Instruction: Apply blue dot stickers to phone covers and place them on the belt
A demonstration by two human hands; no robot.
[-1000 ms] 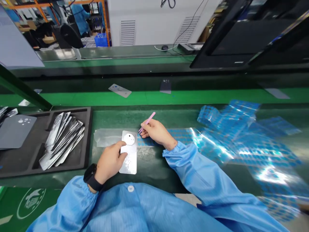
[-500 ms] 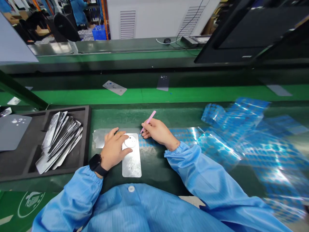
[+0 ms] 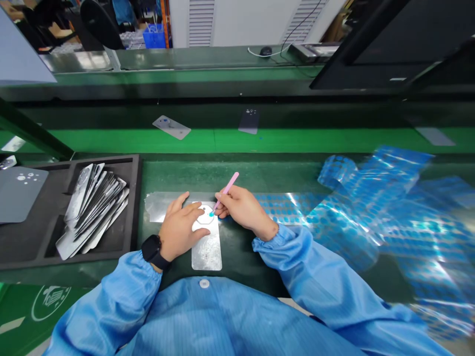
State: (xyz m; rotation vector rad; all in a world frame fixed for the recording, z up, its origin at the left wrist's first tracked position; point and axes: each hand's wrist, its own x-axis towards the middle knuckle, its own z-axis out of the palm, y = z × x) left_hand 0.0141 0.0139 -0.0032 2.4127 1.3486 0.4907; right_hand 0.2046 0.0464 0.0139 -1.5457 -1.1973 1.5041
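Note:
A silver metal plate (image 3: 207,249) with a white round patch near its top lies flat on the dark green mat in front of me. My left hand (image 3: 181,228) rests on the plate's upper left, fingers spread flat. My right hand (image 3: 241,207) pinches pink tweezers (image 3: 224,190); their tips hold a small blue round sticker (image 3: 211,214) at the white patch. A long clear strip of blue round stickers (image 3: 334,212) runs to the right from under my right hand.
A black foam tray (image 3: 126,237) at the left holds a fanned stack of several silver plates (image 3: 92,207), with a grey plate (image 3: 18,193) beside it. Two plates (image 3: 171,126) (image 3: 249,120) lie on the green conveyor belt behind. Black monitors stand at the back right.
My left hand went from gripping the plate's edge to lying flat on it. The tweezers moved left from the sticker strip to the plate's white patch, now carrying a blue sticker.

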